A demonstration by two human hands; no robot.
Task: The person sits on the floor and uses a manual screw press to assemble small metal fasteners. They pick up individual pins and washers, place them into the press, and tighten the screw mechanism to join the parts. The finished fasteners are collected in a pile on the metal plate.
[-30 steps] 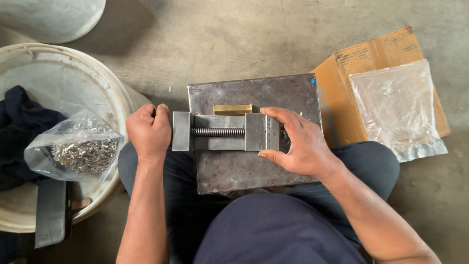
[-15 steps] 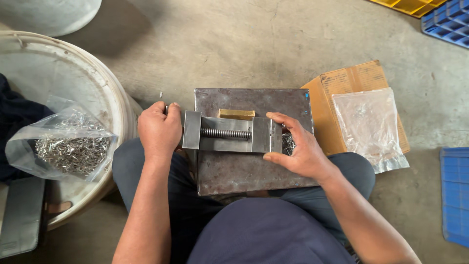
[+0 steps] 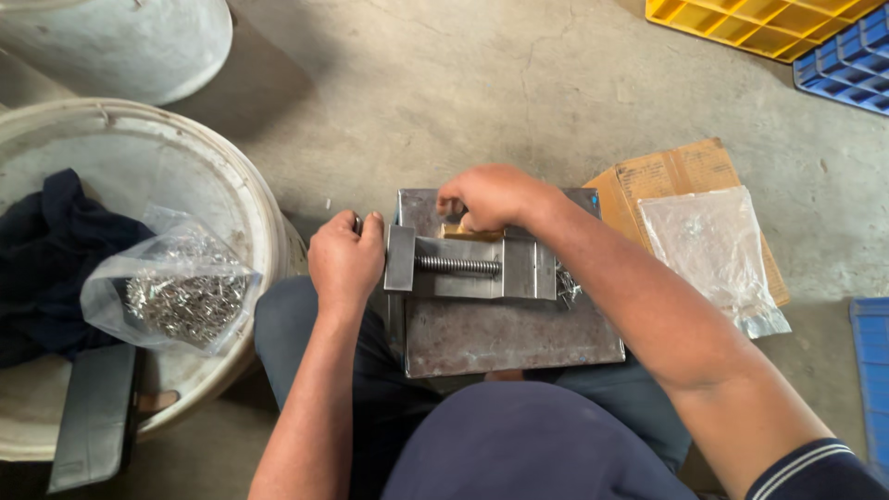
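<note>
My left hand (image 3: 344, 262) is a closed fist around the handle at nine o'clock of the small steel vise (image 3: 472, 266), steadying it on the scuffed metal plate (image 3: 509, 333) across my lap. My right hand (image 3: 491, 197) curls over the brass block (image 3: 474, 232) at twelve o'clock, fingertips pinching it. The vise's screw is threaded and grey.

Small steel vise (image 3: 472, 264) on a steel block (image 3: 505, 329).
Vise lies flat, screw exposed and horizontal; a brass piece (image 3: 472, 233) sits along its far edge, partly covered.
</note>
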